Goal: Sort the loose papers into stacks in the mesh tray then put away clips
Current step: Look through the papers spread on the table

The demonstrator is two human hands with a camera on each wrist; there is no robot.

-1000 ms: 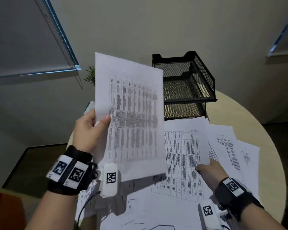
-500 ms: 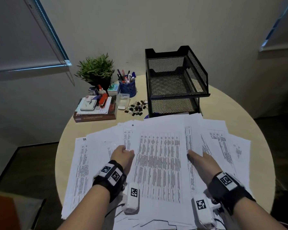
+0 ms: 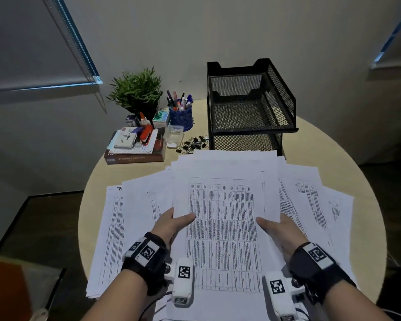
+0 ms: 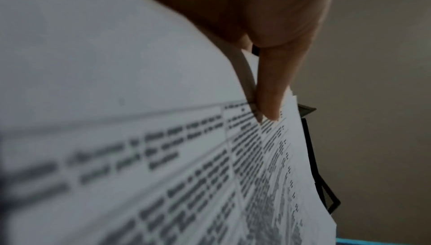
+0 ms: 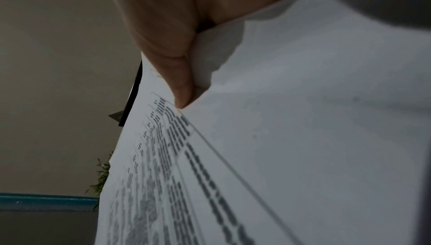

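Observation:
A stack of printed papers [image 3: 222,205] lies at the middle of the round table, held from both sides. My left hand [image 3: 174,223] pinches its left edge, thumb on top and fingers underneath; my right hand [image 3: 276,228] pinches the right edge the same way. The left wrist view shows the thumb [image 4: 268,83] pressed on a table-printed sheet [image 4: 140,147]. In the right wrist view the thumb [image 5: 177,75] presses on the sheet [image 5: 303,138]. The black two-tier mesh tray [image 3: 250,107] stands behind the stack. Several black binder clips [image 3: 193,144] lie left of the tray.
More loose sheets fan out to the left [image 3: 116,228] and right [image 3: 310,200] of the held stack. At the back left stand a potted plant [image 3: 137,91], a blue pen cup [image 3: 181,114], a small clear box [image 3: 174,135] and a book pile [image 3: 134,149]. The table's bare edge [image 3: 333,149] shows at right.
A second ago my left hand held one sheet up. It came down onto the pile, both hands lay on the papers, and now both pinch the stack's sides.

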